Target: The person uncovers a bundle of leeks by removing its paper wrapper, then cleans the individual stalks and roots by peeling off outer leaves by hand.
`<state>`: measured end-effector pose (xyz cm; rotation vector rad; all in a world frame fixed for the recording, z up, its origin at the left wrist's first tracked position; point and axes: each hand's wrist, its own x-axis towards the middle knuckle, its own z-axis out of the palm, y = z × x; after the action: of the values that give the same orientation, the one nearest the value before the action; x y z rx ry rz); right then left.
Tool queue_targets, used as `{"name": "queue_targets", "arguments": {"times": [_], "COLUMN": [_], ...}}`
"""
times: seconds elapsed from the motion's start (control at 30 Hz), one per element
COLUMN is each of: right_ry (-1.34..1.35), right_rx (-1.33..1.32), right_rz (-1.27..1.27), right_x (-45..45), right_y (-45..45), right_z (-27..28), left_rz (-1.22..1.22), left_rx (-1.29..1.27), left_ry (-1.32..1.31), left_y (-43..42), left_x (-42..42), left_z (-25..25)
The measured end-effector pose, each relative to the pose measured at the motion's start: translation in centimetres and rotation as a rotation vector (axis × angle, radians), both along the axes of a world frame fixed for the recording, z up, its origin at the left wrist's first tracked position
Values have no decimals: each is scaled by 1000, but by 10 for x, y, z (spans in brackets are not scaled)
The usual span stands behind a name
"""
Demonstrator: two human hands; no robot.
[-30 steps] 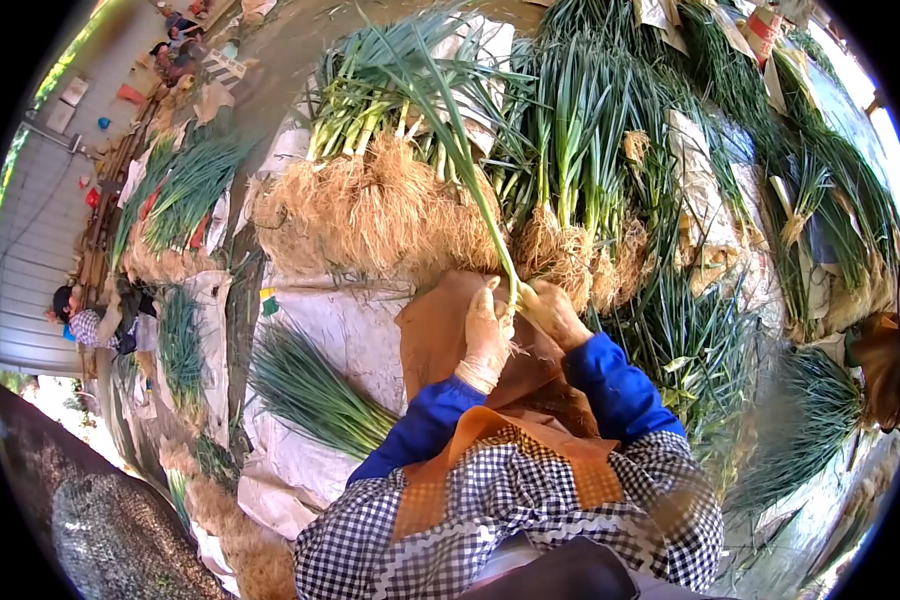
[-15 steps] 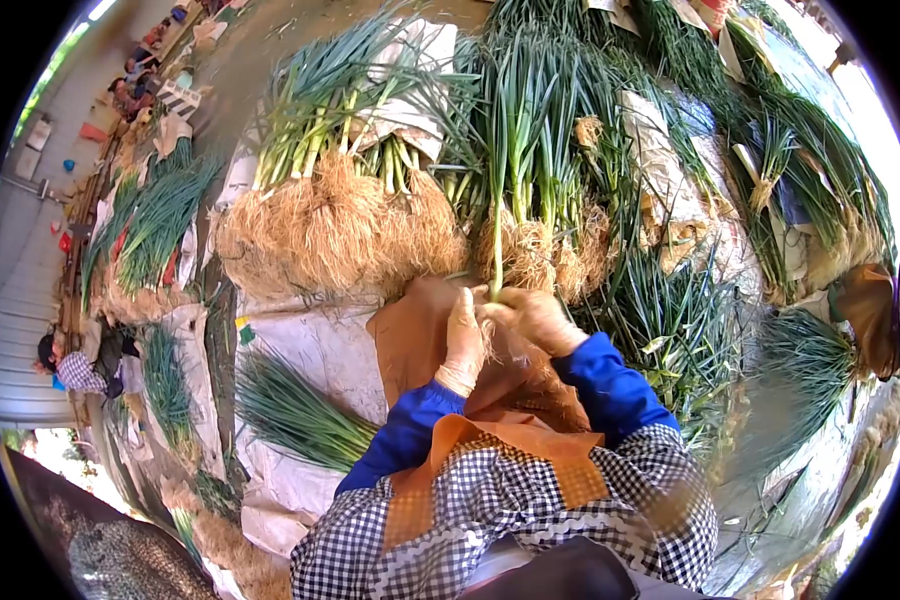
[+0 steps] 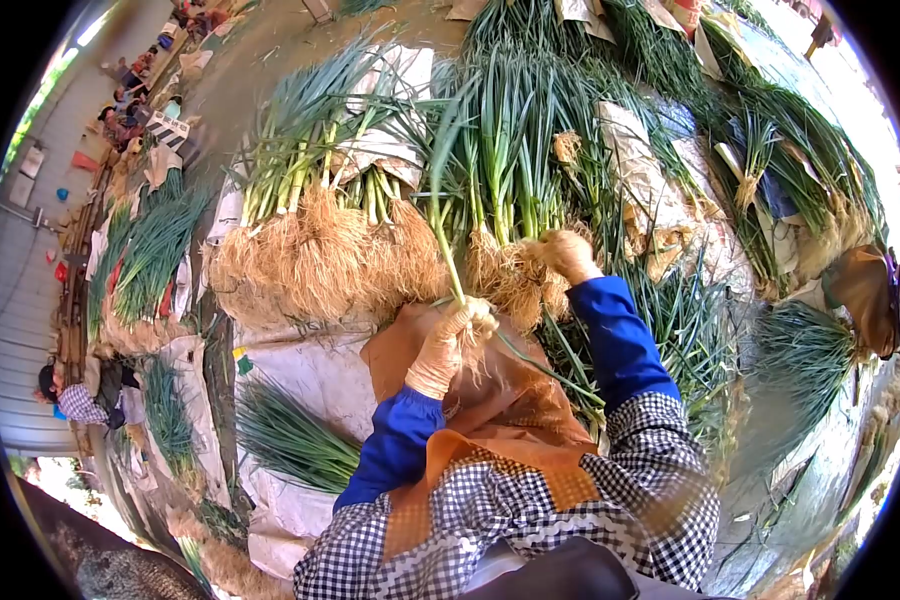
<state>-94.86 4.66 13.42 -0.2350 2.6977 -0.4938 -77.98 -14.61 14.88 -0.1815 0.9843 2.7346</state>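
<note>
My left hand (image 3: 452, 345) is closed round the lower stem of a long green onion (image 3: 442, 235), whose pale roots hang below the fingers over the brown apron (image 3: 510, 385). The leaves of this onion reach up and away. My right hand (image 3: 568, 255) is at the root end of the right-hand onion pile (image 3: 500, 150), its fingers curled at the roots; what they hold is too small to make out. A thin green leaf lies across the apron between my arms.
Bundled onions with tan roots (image 3: 315, 260) lie ahead on the left. A smaller green bunch (image 3: 295, 430) rests on a white sack (image 3: 305, 365). More onion piles (image 3: 805, 350) are at the right. People (image 3: 80, 400) sit at the far left.
My right hand has left my left hand and moved forward and right to the root pile. My left hand has come slightly left and lower with the onion, whose top now leans.
</note>
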Motion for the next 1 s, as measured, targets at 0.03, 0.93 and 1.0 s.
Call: {"name": "queue_targets", "arguments": {"times": [0.03,0.93,1.0], "right_ry": [69,-219,-364], "right_rx": [-6,-1448,-1401], "right_rz": [137,-574,-457], "right_x": [-10,143,188], "right_y": [-4,11,40], "right_z": [-35,-24,5], "left_rz": [32,100,236], "left_rx": [-129,181,-7], "left_ry": [47,-349,-371], "left_y": [7,95,91], "left_x": [-5,34,23], "left_z": [14,-80,-64]}}
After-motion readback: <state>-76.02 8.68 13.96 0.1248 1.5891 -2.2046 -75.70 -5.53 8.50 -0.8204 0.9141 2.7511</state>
